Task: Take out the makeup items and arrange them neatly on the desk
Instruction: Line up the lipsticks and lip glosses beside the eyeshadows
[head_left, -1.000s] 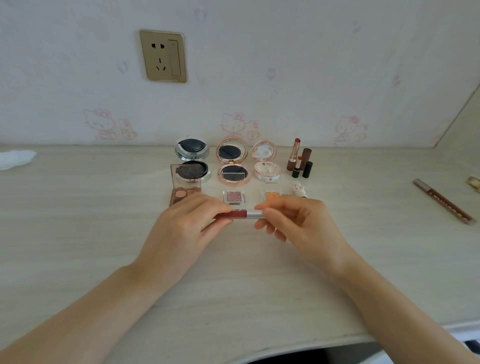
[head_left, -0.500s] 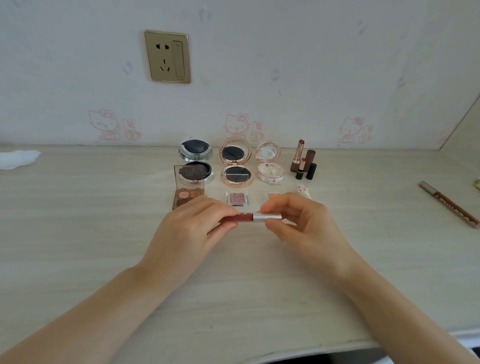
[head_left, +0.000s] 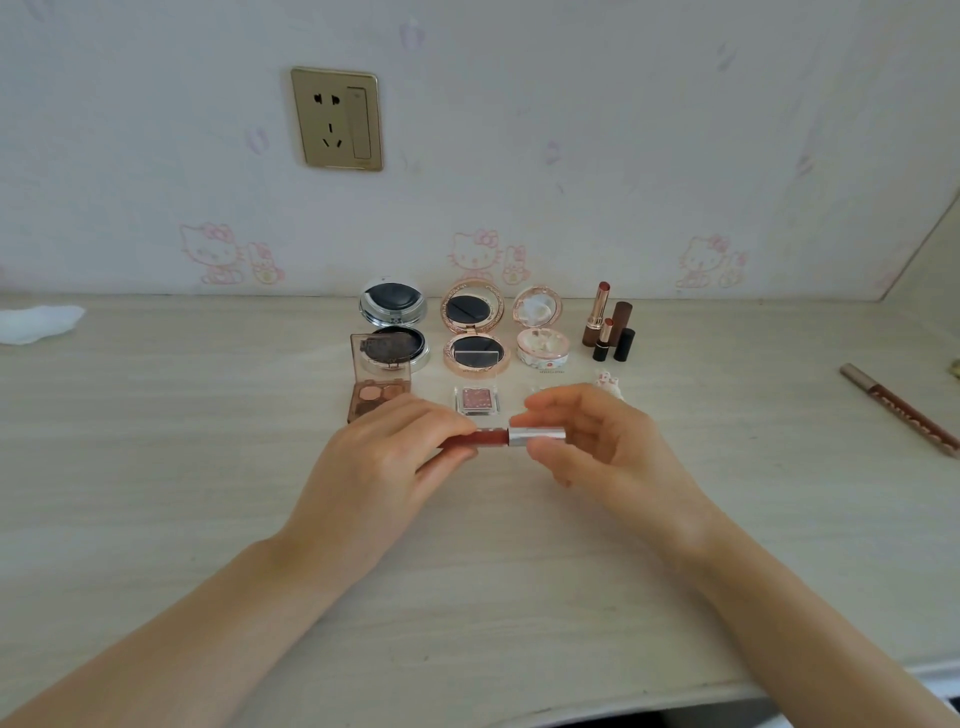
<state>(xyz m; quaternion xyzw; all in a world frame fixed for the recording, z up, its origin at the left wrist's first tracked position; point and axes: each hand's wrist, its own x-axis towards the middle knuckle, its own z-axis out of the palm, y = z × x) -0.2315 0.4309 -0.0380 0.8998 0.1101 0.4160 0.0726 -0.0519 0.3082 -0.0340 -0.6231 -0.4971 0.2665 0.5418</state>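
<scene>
Both hands' fingers still pinch the lip gloss (head_left: 501, 437), left hand (head_left: 384, 467) on tube, right hand (head_left: 597, 447) on cap.

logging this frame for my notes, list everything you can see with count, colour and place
lip gloss tube: 1, red-brown with silver cap, held level above desk centre
open compacts: 3, silver-black, rose gold, pale floral, back row
eyeshadow palette: 1, brown, open, left of group
small square eyeshadow: 1, clear with pink pan, centre
lipsticks: about 4 pieces, brown and black, upright, right of compacts
pencil: 1, brown, far right
tissue: 1, white, far left
wall socket: 1, gold, wall
desk: 1, pale wood
left hand: grips tube body
right hand: fingers grip cap
</scene>
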